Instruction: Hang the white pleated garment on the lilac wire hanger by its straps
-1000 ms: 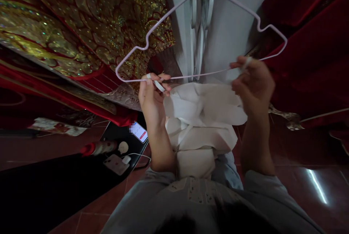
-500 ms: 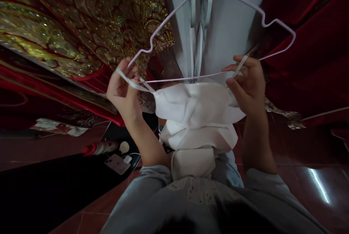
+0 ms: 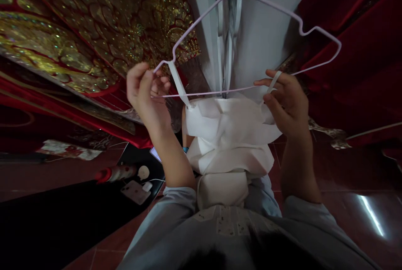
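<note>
A pale pink wire hanger [image 3: 266, 2] spans the space before me. My left hand [image 3: 147, 87] has its fingers curled round the hanger's left corner. One strap of a white garment [image 3: 226, 123] hangs over the hanger's left shoulder, just inside its notch. My right hand [image 3: 287, 100] pinches the other strap [image 3: 274, 80], which loops over a finger near the right end of the hanger's lower bar. Below that bar the garment falls in loose folds to my lap.
Red clothing with gold sequins [image 3: 125, 22] hangs at left, and dark red cloth [image 3: 351, 35] hangs at right. Grey panels [image 3: 264, 31] stand between them. On a black surface at lower left lie a phone [image 3: 135, 191], a white charger and a red-capped bottle [image 3: 116, 173].
The left strap has passed from my left hand's fingers onto the hanger's left shoulder. My left hand has moved slightly right. My right hand keeps its strap in nearly the same place.
</note>
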Action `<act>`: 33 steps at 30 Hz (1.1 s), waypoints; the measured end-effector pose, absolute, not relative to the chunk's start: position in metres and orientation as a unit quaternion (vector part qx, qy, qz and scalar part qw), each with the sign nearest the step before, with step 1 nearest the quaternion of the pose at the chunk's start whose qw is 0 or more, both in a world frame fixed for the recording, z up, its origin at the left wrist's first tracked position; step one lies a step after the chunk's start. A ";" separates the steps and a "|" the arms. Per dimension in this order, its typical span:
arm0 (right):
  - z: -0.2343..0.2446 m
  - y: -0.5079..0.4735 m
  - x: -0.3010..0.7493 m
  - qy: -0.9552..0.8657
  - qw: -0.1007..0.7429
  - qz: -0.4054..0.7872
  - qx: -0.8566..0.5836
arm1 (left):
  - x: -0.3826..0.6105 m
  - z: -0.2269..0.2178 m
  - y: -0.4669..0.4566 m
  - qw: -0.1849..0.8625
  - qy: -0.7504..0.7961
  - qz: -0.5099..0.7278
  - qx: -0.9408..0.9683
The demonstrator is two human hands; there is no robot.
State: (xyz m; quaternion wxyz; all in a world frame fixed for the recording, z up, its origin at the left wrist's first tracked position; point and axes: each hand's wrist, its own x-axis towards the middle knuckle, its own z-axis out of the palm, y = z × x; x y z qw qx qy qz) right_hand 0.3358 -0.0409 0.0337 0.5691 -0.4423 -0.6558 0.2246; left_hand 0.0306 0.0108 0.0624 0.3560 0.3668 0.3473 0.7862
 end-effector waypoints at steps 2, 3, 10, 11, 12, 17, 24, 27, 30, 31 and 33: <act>0.038 -0.042 0.336 -0.665 0.559 0.218 -0.445 | 0.043 0.043 0.008 0.432 0.336 0.779 0.307; 0.040 -0.041 0.336 -0.673 0.554 0.211 -0.442 | 0.049 0.035 0.007 0.458 0.336 0.763 0.309; 0.034 -0.018 0.371 -0.528 0.734 -0.025 -0.426 | 0.060 0.027 0.000 0.419 0.374 0.756 0.336; 0.032 -0.013 0.381 -0.485 0.766 -0.056 -0.419 | 0.058 0.029 0.000 0.414 0.373 0.756 0.342; 0.030 -0.009 0.393 -0.455 0.787 -0.072 -0.411 | 0.057 0.029 0.000 0.412 0.369 0.756 0.350; 0.040 0.005 0.430 -0.465 0.770 -0.010 -0.437 | 0.057 0.028 -0.001 0.416 0.343 0.761 0.362; 0.093 0.009 0.389 -0.646 0.587 0.037 -0.486 | 0.055 0.030 -0.002 0.392 0.349 0.766 0.371; 0.101 0.006 0.376 -0.654 0.531 0.001 -0.539 | 0.052 0.031 -0.001 0.402 0.330 0.772 0.365; 0.095 0.004 0.374 -0.664 0.516 -0.045 -0.539 | 0.051 0.032 0.000 0.419 0.303 0.773 0.367; 0.091 0.004 0.373 -0.668 0.524 -0.065 -0.524 | 0.051 0.032 -0.001 0.421 0.304 0.772 0.367; 0.084 0.002 0.370 -0.661 0.567 -0.124 -0.476 | 0.054 0.033 -0.002 0.418 0.323 0.769 0.361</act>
